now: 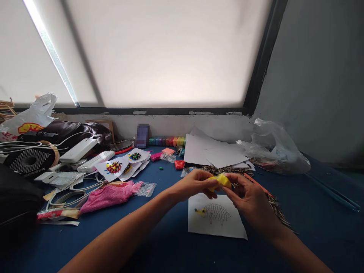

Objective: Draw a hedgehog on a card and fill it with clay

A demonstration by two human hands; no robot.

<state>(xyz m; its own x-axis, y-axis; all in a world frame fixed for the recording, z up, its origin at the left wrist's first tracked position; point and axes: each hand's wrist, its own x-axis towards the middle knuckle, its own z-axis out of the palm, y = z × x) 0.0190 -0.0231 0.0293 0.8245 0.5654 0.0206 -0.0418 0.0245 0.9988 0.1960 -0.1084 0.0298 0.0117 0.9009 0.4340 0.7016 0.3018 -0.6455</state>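
Both hands met above the blue surface (298, 212), the left hand (193, 186) and the right hand (250, 199) each pinching one lump of yellow clay (220, 181) between curled fingertips, apparently kneading or pulling off a bit. Directly beneath the hands lay one sheet with a hedgehog drawing (215, 217), its head already yellow. Placing clay there would likely call for a small, softened piece. Left of the hands lay one pink cloth (109, 195); beyond it, roughly three finished picture cards (113, 167).

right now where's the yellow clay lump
In the head view, the yellow clay lump sits centre, pinched between the left hand and right hand, just above the hedgehog drawing.
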